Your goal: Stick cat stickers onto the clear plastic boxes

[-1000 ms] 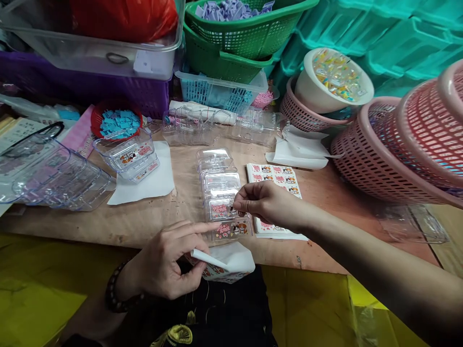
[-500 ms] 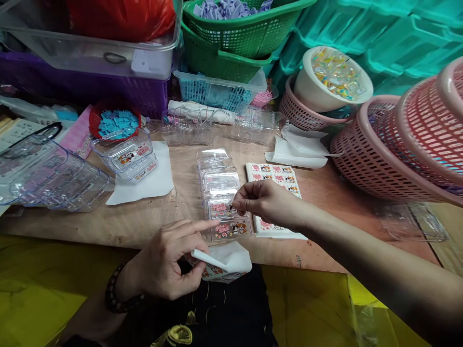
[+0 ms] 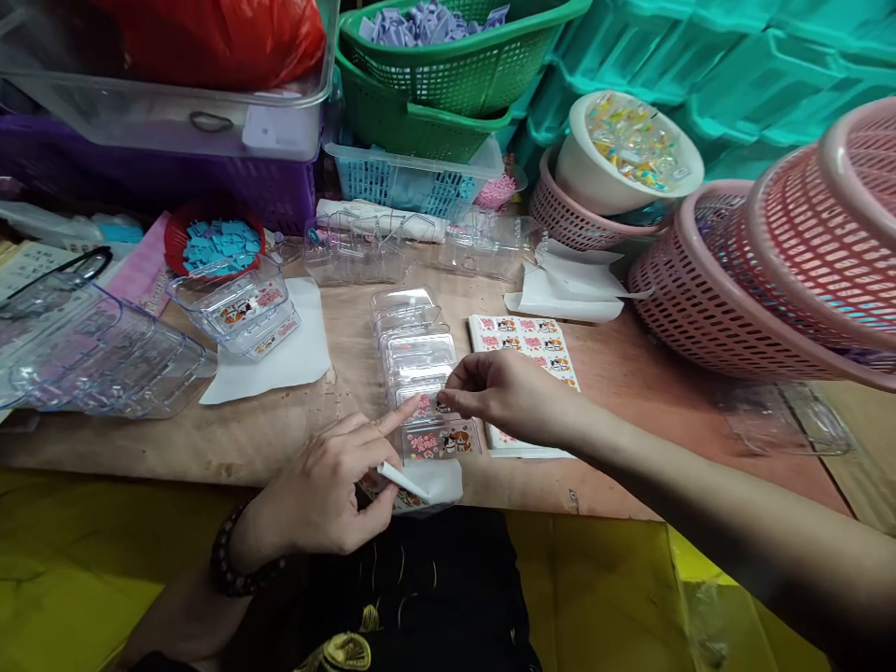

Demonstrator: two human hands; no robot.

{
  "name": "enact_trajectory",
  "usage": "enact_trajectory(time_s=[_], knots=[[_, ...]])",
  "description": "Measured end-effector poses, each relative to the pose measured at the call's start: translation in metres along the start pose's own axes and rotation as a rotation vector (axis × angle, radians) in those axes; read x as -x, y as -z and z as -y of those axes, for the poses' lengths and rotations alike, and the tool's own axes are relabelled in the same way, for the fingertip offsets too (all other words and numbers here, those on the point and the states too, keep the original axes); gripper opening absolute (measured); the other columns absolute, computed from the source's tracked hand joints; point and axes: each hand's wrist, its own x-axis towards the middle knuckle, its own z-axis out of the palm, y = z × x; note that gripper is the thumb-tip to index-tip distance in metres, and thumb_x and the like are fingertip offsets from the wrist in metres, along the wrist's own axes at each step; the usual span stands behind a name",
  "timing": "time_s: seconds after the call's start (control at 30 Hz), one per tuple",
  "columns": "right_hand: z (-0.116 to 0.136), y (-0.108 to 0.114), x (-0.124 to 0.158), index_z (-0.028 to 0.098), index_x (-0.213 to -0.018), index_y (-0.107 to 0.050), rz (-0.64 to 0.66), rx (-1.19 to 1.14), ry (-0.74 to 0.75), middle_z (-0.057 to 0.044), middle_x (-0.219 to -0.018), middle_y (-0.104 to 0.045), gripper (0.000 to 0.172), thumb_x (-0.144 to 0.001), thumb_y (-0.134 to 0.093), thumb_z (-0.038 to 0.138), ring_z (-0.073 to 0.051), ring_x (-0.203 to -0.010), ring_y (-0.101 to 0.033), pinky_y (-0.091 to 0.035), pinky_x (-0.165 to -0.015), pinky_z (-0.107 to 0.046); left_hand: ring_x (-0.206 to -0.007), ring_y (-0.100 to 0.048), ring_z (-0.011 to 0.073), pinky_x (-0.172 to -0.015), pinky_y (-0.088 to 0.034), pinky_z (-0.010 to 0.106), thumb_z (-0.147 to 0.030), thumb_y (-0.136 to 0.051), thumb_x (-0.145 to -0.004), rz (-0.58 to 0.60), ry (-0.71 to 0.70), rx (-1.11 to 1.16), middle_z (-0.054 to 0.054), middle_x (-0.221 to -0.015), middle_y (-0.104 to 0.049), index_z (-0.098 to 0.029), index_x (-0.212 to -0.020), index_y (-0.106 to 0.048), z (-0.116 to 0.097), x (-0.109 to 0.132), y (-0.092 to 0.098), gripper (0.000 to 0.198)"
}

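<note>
My left hand holds a curled sticker sheet between thumb and fingers at the table's front edge. Its index finger reaches out onto a cat-and-dog sticker on the second clear plastic box from the front. My right hand pinches at the right end of that same sticker, fingertips closed together. In front of it lies the nearest clear box, bearing a matching sticker with pink lettering. Further clear boxes without visible stickers continue the row behind.
A stack of sticker sheets lies right of the row. On the left, stickered clear boxes stand on white paper, near a red bowl of blue pieces. Pink baskets crowd the right; green baskets stand behind.
My left hand has moved up and forward, its index finger now touching the sticker on the second box. The curled sheet came along with it. My right hand stays at the sticker's right end.
</note>
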Motion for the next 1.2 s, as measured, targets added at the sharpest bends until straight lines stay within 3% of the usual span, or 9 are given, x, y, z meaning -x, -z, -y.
enact_trajectory(time_s=[0.27,0.43,0.57,0.67,0.77,0.9,1.0,1.13,1.2], knots=[[-0.006,-0.004,0.012,0.016,-0.093,-0.063,-0.222,0.559,-0.044,-0.010,-0.073,-0.070,0.048,-0.081,-0.065,0.062,-0.027,-0.068,-0.066,-0.039,-0.055,-0.031,-0.080,-0.052,0.0200,-0.076,-0.047,0.039,-0.011,-0.058,-0.077,0.009,0.045,-0.096,0.007,-0.151,-0.050,-0.019,-0.074,-0.053,-0.006,0.000,0.006,0.010],[-0.021,0.004,0.008,0.016,-0.090,-0.060,-0.198,0.504,-0.138,-0.013,-0.075,-0.070,0.068,-0.078,-0.048,0.082,-0.029,-0.067,-0.066,-0.042,-0.054,-0.033,-0.081,-0.054,0.0198,-0.078,-0.047,0.039,-0.012,-0.057,-0.079,0.059,0.033,-0.082,0.008,-0.151,-0.049,-0.018,-0.070,-0.052,-0.006,-0.002,0.008,0.012],[-0.024,0.000,0.017,0.019,-0.081,-0.059,-0.227,0.441,-0.086,-0.011,-0.072,-0.067,0.056,-0.089,-0.042,0.071,-0.027,-0.067,-0.064,-0.042,-0.057,-0.034,-0.095,-0.059,0.0233,-0.084,-0.048,0.040,-0.015,-0.057,-0.084,0.029,0.028,0.025,0.012,-0.149,-0.051,-0.018,-0.076,-0.061,-0.005,0.002,0.010,0.009],[-0.018,-0.008,0.043,0.018,-0.088,-0.061,-0.418,0.267,0.183,-0.010,-0.080,-0.068,0.041,-0.095,-0.044,0.055,-0.024,-0.075,-0.064,-0.047,-0.066,-0.035,-0.111,-0.061,0.0264,-0.090,-0.049,0.040,-0.017,-0.058,-0.087,-0.088,0.026,0.140,0.013,-0.138,-0.062,-0.017,-0.079,-0.066,-0.010,0.009,0.008,0.011],[-0.015,-0.019,0.066,0.019,-0.099,-0.065,-0.241,0.088,0.488,-0.009,-0.099,-0.070,0.039,-0.083,-0.067,0.054,-0.023,-0.092,-0.065,-0.052,-0.077,-0.035,-0.115,-0.064,0.0253,-0.094,-0.051,0.037,-0.018,-0.060,-0.089,-0.204,0.054,0.280,0.012,-0.125,-0.070,-0.017,-0.085,-0.071,-0.019,0.012,0.000,0.012],[-0.023,-0.025,0.072,0.018,-0.083,-0.066,0.064,-0.129,0.342,-0.003,-0.077,-0.071,0.024,-0.088,-0.067,0.041,-0.015,-0.069,-0.064,-0.050,-0.061,-0.026,-0.107,-0.071,0.0214,-0.092,-0.057,0.030,-0.025,-0.064,-0.090,-0.275,0.183,0.536,0.010,-0.119,-0.073,-0.017,-0.114,-0.071,-0.027,0.007,-0.016,0.026],[-0.028,-0.022,0.072,0.017,-0.076,-0.066,0.159,-0.164,0.266,0.000,-0.065,-0.067,0.024,-0.090,-0.063,0.037,-0.012,-0.057,-0.058,-0.043,-0.053,-0.024,-0.091,-0.075,0.0211,-0.076,-0.061,0.025,-0.031,-0.076,-0.081,-0.307,0.288,0.704,0.011,-0.106,-0.078,-0.014,-0.106,-0.074,-0.029,0.001,-0.026,0.030],[-0.029,-0.021,0.079,0.018,-0.100,-0.067,0.045,-0.124,0.329,-0.003,-0.082,-0.073,0.023,-0.088,-0.065,0.038,-0.014,-0.067,-0.063,-0.048,-0.062,-0.027,-0.074,-0.075,0.0182,-0.065,-0.060,0.022,-0.036,-0.078,-0.079,-0.376,0.351,0.706,0.010,-0.087,-0.080,-0.014,-0.085,-0.079,-0.030,-0.003,-0.035,0.023],[-0.029,-0.022,0.083,0.019,-0.094,-0.069,-0.057,-0.065,0.355,-0.004,-0.083,-0.073,0.016,-0.086,-0.068,0.033,-0.015,-0.072,-0.064,-0.049,-0.069,-0.029,-0.070,-0.074,0.0175,-0.064,-0.059,0.022,-0.039,-0.079,-0.077,-0.392,0.347,0.683,0.010,-0.084,-0.080,-0.015,-0.083,-0.080,-0.030,-0.003,-0.039,0.025]])
